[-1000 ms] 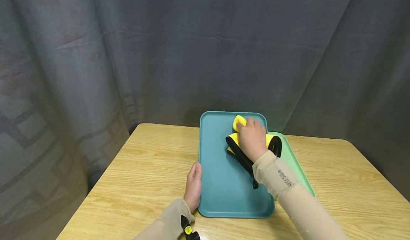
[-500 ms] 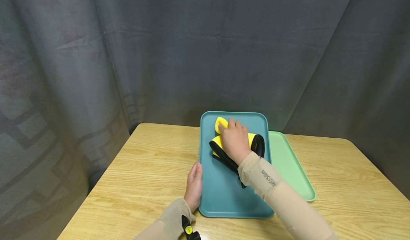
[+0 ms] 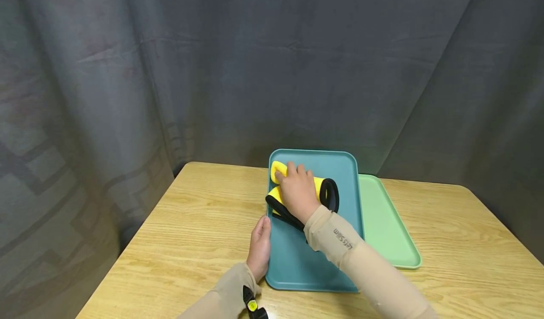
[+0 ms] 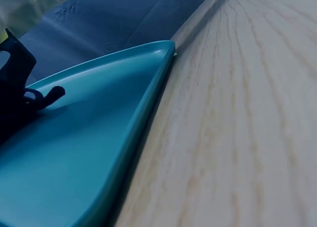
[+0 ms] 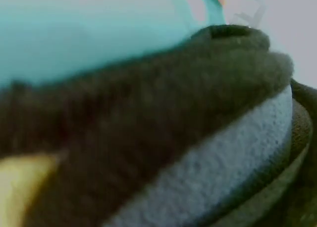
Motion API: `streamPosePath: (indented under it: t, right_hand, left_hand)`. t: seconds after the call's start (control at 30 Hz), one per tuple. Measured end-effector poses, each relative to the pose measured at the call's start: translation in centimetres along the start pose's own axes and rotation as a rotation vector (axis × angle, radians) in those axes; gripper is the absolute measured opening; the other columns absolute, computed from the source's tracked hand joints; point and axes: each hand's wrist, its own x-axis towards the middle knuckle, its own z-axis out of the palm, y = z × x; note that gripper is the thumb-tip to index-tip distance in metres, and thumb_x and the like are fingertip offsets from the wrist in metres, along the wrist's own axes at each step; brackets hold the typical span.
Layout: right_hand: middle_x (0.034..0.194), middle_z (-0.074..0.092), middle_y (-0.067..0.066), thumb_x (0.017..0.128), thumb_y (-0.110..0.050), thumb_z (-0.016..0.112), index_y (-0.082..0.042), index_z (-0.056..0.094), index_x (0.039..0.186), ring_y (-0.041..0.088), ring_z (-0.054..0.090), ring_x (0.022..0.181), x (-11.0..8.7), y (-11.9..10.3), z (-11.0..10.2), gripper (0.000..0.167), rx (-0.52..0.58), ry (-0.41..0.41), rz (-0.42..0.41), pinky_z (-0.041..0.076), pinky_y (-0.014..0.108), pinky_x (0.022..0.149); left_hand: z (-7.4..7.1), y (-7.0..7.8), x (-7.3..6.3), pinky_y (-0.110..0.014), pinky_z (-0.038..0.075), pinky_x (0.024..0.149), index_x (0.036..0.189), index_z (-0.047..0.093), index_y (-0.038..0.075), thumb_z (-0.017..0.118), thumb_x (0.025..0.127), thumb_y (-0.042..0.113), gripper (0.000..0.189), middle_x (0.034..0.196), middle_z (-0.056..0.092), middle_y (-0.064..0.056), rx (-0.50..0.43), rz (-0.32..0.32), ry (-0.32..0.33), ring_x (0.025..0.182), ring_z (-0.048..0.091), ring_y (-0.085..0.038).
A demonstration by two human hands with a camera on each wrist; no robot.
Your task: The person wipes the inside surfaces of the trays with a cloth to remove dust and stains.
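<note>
Right hand (image 3: 299, 191): fingers bent over and gripping the bunched cloth (image 3: 276, 195), thumb on the left side of the bunch; undersides of the fingers hidden. Left hand (image 3: 259, 248): set against the left long side of the blue tray (image 3: 314, 267), thumb end near the rim; how far its fingers were bent, or whether they held the rim, could not be told, as the left wrist view did not include the hand. The cloth, yellow with black edging, lay in loose folds on the blue tray, in its upper left part, one fold reaching the left rim. In the left wrist view a small dark loop stuck out from it above the tray floor; in the right wrist view its dark folds and a grey band filled most of the view, blurred. Both arms wore beige sleeves (image 3: 365, 267), the right one lettered; a black strap (image 3: 256, 313) with a yellow disc sat at the left wrist. Right of the blue tray, partly covered by it in the head view, was the green tray (image 3: 388, 224). Both trays were on the wood-grained table (image 3: 204, 224). Behind it hung a dark grey curtain (image 3: 272, 73).
</note>
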Motion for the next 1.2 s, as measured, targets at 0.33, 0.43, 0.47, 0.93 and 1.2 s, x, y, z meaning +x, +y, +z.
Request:
streamPosePath:
  t: [0.33, 0.43, 0.47, 0.93, 1.2]
  right_hand:
    - [0.1, 0.056, 0.012, 0.086, -0.012, 0.065, -0.019, 0.067, 0.118, 0.025, 0.045, 0.08, 0.12, -0.54, -0.05, 0.033, -0.004, -0.05, 0.014, 0.037, 0.033, 0.062]
    - [0.1, 0.056, 0.012, 0.086, -0.012, 0.064, -0.018, 0.066, 0.119, 0.025, 0.045, 0.08, 0.02, -0.53, -0.15, 0.034, 0.004, -0.063, 0.018, 0.037, 0.033, 0.063]
    - [0.1, 0.056, 0.012, 0.086, -0.012, 0.065, -0.018, 0.066, 0.119, 0.025, 0.045, 0.08, -0.02, -0.51, -0.16, 0.034, 0.004, -0.063, 0.016, 0.037, 0.033, 0.063]
    - [0.095, 0.056, 0.011, 0.084, -0.009, 0.064, -0.018, 0.068, 0.116, 0.025, 0.045, 0.077, -0.44, -0.33, -0.22, 0.033, 0.017, -0.032, 0.003, 0.036, 0.033, 0.06]
    - [0.097, 0.055, 0.012, 0.087, -0.009, 0.061, -0.016, 0.067, 0.117, 0.026, 0.045, 0.08, -0.77, 0.32, -0.33, 0.032, 0.052, -0.064, 0.036, 0.038, 0.035, 0.063]
  left_hand:
    - [-0.03, 0.09, -0.05, -0.053, 0.015, 0.119, 0.14, 0.037, -0.002, 0.028, 0.104, 0.028, 0.048, 0.146, 0.036, -0.02, -0.015, -0.011, 0.009, 0.142, 0.023, -0.035]
    - [-0.16, 0.01, -0.11, -0.052, 0.017, 0.119, 0.139, 0.039, -0.002, 0.028, 0.104, 0.029, 0.047, 0.143, 0.04, -0.019, -0.016, -0.013, 0.007, 0.14, 0.027, -0.033]
    - [-0.19, 0.03, -0.15, -0.052, 0.018, 0.119, 0.138, 0.04, -0.001, 0.028, 0.104, 0.029, 0.047, 0.142, 0.041, -0.019, -0.016, -0.013, 0.007, 0.139, 0.028, -0.033]
    - [-0.36, -0.06, -0.41, -0.051, 0.02, 0.118, 0.142, 0.034, -0.003, 0.028, 0.104, 0.031, 0.051, 0.145, 0.038, -0.021, -0.034, -0.02, 0.0, 0.138, 0.03, -0.035]
    - [-0.49, -0.1, -0.45, -0.047, 0.028, 0.116, 0.141, 0.036, -0.002, 0.027, 0.104, 0.031, 0.051, 0.142, 0.043, -0.02, -0.03, -0.015, 0.01, 0.134, 0.038, -0.032]
